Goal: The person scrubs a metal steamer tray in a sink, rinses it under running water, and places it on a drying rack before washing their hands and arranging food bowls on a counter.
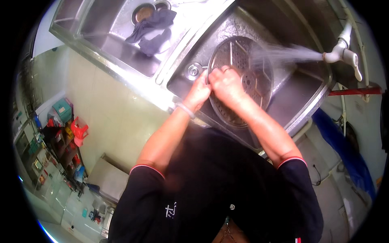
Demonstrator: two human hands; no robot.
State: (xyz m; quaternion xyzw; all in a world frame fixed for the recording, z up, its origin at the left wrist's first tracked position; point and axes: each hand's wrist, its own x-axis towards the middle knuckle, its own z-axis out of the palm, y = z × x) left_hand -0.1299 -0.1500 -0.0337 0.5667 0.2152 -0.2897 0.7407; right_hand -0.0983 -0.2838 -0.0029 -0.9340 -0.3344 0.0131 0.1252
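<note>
A round perforated metal plate (pixel 255 82) with raised ribs and a holed hub stands tilted in the right basin of a stainless steel sink (pixel 291 94). My left hand (pixel 199 92) grips its left rim from outside. My right hand (pixel 227 85) is curled over the same rim on the inner face, its fingertips hidden; whether it holds something small there I cannot tell. Water sprays from a white tap (pixel 340 56) onto the plate's right side. Beside the plate's left edge, the sink drain (pixel 194 71) shows in the basin floor.
In the left basin lie dark cloths (pixel 155 29) and a small round pan (pixel 143 13). A raised steel divider (pixel 182 45) separates the basins. Off to the right, a red bar (pixel 355 91) and a blue sheet (pixel 346 155) are near the wall. A red plastic stool (pixel 79 130) stands far left.
</note>
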